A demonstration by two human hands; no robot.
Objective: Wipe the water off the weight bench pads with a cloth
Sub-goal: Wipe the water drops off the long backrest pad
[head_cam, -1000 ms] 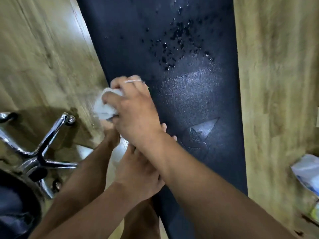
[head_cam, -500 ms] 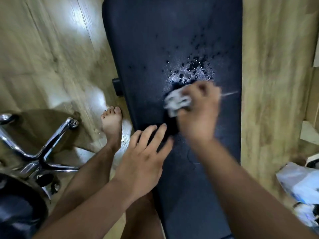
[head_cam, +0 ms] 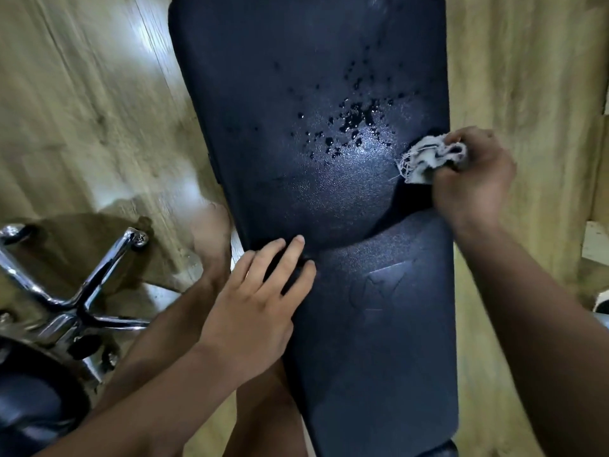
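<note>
A long dark blue bench pad (head_cam: pixel 296 77) runs up the middle of the view. Water drops (head_cam: pixel 352 123) lie scattered across its middle, with a damp sheen just below them. My right hand (head_cam: pixel 474 179) grips a crumpled white cloth (head_cam: pixel 428 156) with frayed edges, pressed on the pad at its right edge, to the right of the drops. My left hand (head_cam: pixel 257 301) lies flat with fingers spread on the pad's left side, near the seam between two pad sections.
Wooden floor (head_cam: pixel 82 110) surrounds the bench. A chrome office-chair base (head_cam: pixel 75 298) with its dark seat stands at the lower left. My bare foot (head_cam: pixel 211 239) and leg are beside the bench's left edge. Pale objects sit at the right edge of view.
My right hand swept the cloth from the pad's left edge across to its right edge. My left hand stayed flat on the pad. The wiped band below the drops now shines damp.
</note>
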